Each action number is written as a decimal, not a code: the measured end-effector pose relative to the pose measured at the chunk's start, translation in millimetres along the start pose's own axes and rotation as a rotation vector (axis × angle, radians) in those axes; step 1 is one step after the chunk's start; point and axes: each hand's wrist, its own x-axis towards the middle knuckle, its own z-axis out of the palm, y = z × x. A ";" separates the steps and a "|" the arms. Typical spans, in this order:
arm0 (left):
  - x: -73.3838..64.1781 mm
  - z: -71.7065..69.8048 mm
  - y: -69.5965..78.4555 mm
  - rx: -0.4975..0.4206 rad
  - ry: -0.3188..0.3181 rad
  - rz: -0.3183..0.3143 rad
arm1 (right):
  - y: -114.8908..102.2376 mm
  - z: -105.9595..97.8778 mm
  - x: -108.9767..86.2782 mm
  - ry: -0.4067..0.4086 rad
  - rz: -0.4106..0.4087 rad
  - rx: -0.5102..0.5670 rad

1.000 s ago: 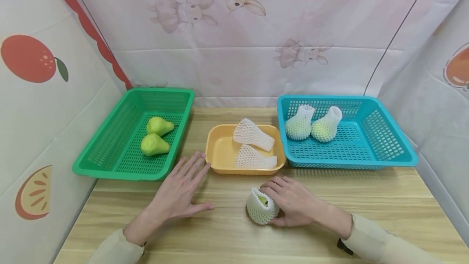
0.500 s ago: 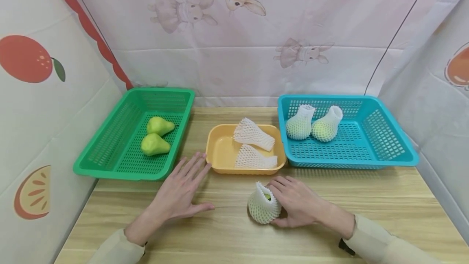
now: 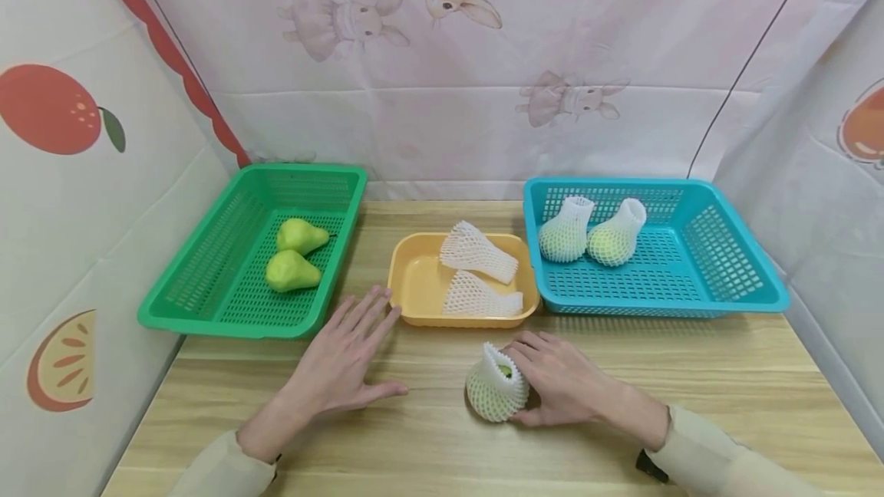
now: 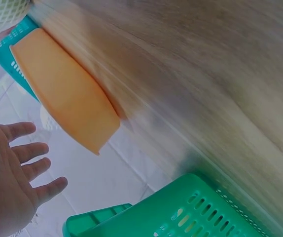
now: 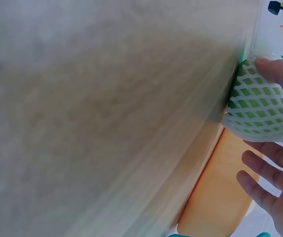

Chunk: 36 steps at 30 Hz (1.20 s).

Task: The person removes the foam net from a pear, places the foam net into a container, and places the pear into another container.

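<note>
Across the table point(image 3: 428, 451), things lie around the yellow tray point(image 3: 414, 282): the blue basket point(image 3: 663, 307) to its right, the green basket point(image 3: 221, 330) to its left. My left grip point(image 3: 336, 366) is spread at the tray's near left corner, holding nothing; whether its fingertips touch the tray I cannot tell. My right grip point(image 3: 552, 378) clasps the sleeved pear point(image 3: 496, 393) from its right side, on the table just in front of the tray's right half. Right of the tray, two wrapped pears point(image 3: 566, 236) sit in the blue basket; left of it, two bare pears point(image 3: 293, 272) lie in the green one. Inside the tray lie two spare sleeves point(image 3: 479, 253). I judge the sleeving nearly finished: netting covers the pear's body, its tip showing at the mouth. Next, I think, comes a steady lift past the tray's right side, pinching pear and netting together so neither slips.
</note>
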 end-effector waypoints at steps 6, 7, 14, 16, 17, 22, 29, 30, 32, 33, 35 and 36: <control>1.3 -1.4 1.9 -0.013 -0.002 -0.003 | -0.3 -3.3 1.9 0.049 0.005 0.008; 1.5 -1.6 2.0 -0.009 -0.006 -0.003 | -0.1 -4.1 2.3 0.060 0.004 0.006; 4.5 -3.2 2.8 -0.005 -0.009 0.007 | 2.7 -7.1 5.5 0.142 -0.022 -0.012; 6.0 -3.8 3.5 -0.006 -0.003 0.012 | 3.3 -7.4 6.1 0.166 -0.029 -0.011; 6.8 -4.1 3.8 -0.006 -0.001 0.014 | 3.5 -7.8 6.6 0.177 -0.031 -0.008; 10.6 -5.8 5.4 -0.015 0.006 0.031 | 3.8 -10.1 10.0 0.206 -0.020 0.018; 15.2 -7.0 8.2 -0.024 0.031 0.047 | 5.9 -10.3 13.4 0.279 -0.014 0.056; 16.0 -7.0 8.6 -0.028 0.036 0.050 | 6.3 -10.4 13.9 0.289 -0.011 0.066; 17.8 -6.7 9.5 -0.035 0.049 0.057 | 6.9 -10.7 14.8 0.310 -0.006 0.085; 18.8 -6.7 9.9 -0.038 0.056 0.061 | 7.2 -11.0 15.4 0.320 -0.005 0.091; 21.2 -7.1 10.8 -0.041 0.072 0.068 | 7.5 -11.7 16.8 0.339 -0.007 0.098; 22.2 -7.2 11.3 -0.038 0.078 0.072 | 7.5 -12.2 17.6 0.346 -0.010 0.101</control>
